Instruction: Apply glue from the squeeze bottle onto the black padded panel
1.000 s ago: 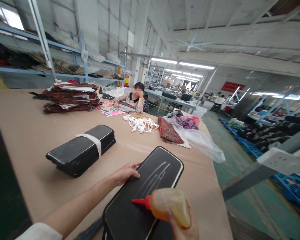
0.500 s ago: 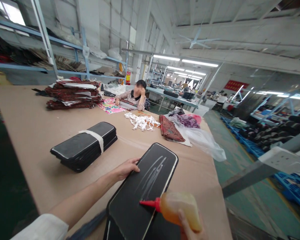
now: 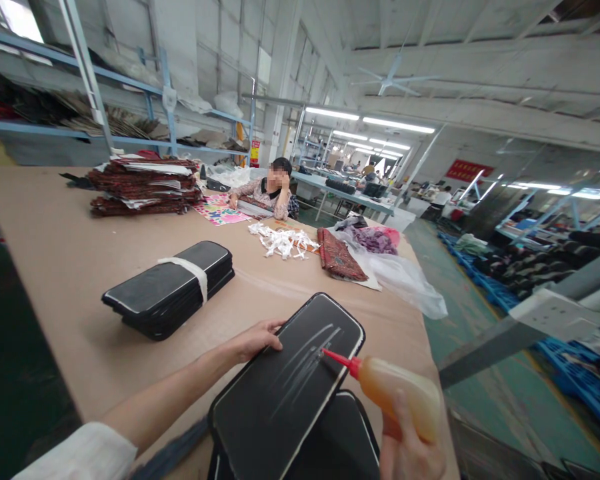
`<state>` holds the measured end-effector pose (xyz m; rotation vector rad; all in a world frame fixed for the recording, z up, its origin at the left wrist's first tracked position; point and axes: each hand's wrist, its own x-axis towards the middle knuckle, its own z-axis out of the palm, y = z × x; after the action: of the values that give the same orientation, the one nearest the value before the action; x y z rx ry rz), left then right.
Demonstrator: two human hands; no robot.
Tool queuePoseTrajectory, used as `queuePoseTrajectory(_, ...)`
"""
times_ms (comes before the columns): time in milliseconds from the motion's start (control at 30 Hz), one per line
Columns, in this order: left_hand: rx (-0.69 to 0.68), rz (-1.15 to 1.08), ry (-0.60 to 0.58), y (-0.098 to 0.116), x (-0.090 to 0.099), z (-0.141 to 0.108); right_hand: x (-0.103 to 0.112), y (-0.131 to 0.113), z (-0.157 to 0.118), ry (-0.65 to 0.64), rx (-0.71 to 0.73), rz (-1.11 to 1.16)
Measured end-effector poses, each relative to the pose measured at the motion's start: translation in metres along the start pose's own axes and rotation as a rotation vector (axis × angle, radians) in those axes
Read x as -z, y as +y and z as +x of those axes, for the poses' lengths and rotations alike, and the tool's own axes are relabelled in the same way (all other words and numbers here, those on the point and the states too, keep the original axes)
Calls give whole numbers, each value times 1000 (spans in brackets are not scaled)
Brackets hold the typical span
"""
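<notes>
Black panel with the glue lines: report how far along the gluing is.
Done: a few pale glue streaks cross the top black panel. In hand: the left hand steadies its edge while the right hand aims the glue bottle at them. Left: most of the panel is bare, and a tied bundle of panels lies untouched.

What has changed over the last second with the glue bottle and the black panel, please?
The right hand swung the bottle rightward and up the panel; its red nozzle now meets the far ends of the glue streaks. The left hand stayed on the panel's left edge. The banded stack did not move.
</notes>
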<state>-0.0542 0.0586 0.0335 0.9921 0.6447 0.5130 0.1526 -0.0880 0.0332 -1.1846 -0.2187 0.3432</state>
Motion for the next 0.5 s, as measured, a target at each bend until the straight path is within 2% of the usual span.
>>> queuePoseTrajectory(133, 31, -7, -15, 1, -6, -1, -8, 1, -6, -54, -50, 91)
queuePoseTrajectory(300, 32, -73, 66, -7, 7, 7, 12, 22, -17, -151, -193, 21)
queuePoseTrajectory(367, 27, -97, 109, -11, 14, 8, 24, 26, -18, -114, -171, -49)
queuePoseTrajectory(500, 62, -96, 146, -15, 24, 7, 44, 21, -14, -73, -25, -260)
